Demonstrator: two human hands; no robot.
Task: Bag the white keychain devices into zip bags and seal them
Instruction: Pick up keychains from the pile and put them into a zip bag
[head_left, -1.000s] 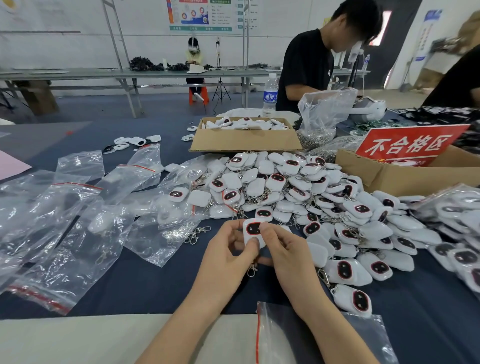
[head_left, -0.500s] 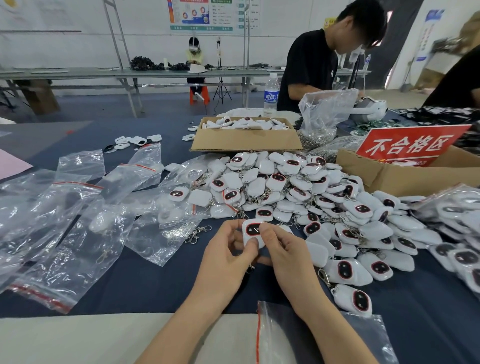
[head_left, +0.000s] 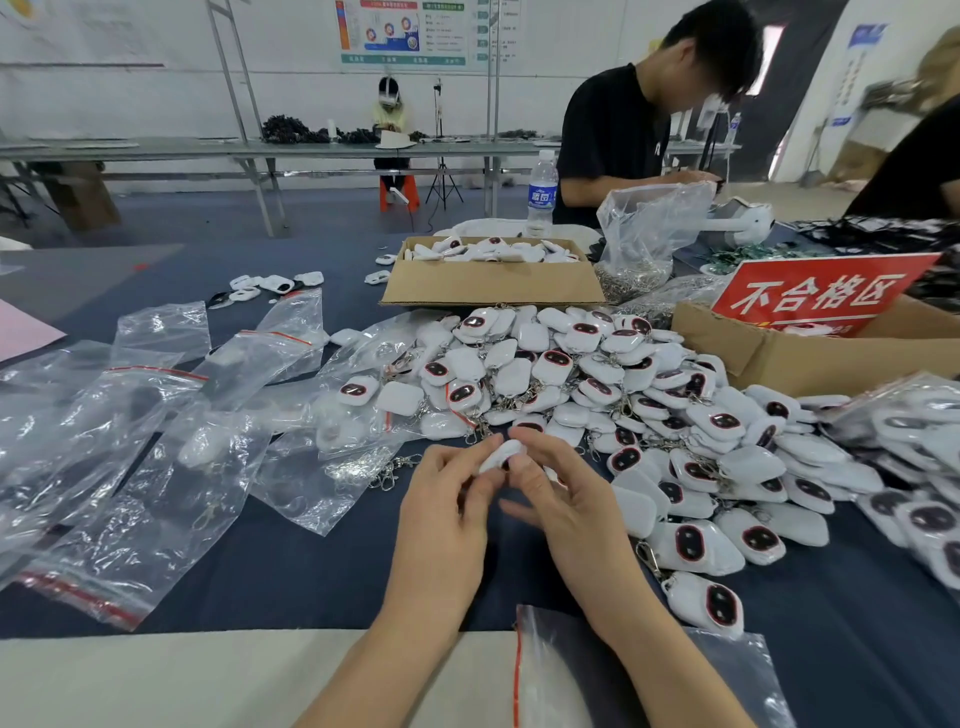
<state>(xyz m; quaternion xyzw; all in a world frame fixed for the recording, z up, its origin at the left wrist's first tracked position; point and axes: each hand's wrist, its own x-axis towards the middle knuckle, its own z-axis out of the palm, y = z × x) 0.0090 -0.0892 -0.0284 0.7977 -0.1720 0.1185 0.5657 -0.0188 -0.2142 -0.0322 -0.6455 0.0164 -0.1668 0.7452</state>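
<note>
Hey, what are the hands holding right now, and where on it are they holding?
One white keychain device, pinched between both hands: left hand on its left end, right hand on its right end.

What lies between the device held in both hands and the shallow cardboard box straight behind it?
The head view shows the heap of loose keychain devices filling that stretch, from the held device up to the cardboard box.

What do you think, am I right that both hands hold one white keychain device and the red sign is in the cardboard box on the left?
Not quite: the head view shows the red sign in the cardboard box on the right, not the left. The left hand and right hand do both hold one white keychain device.
</note>
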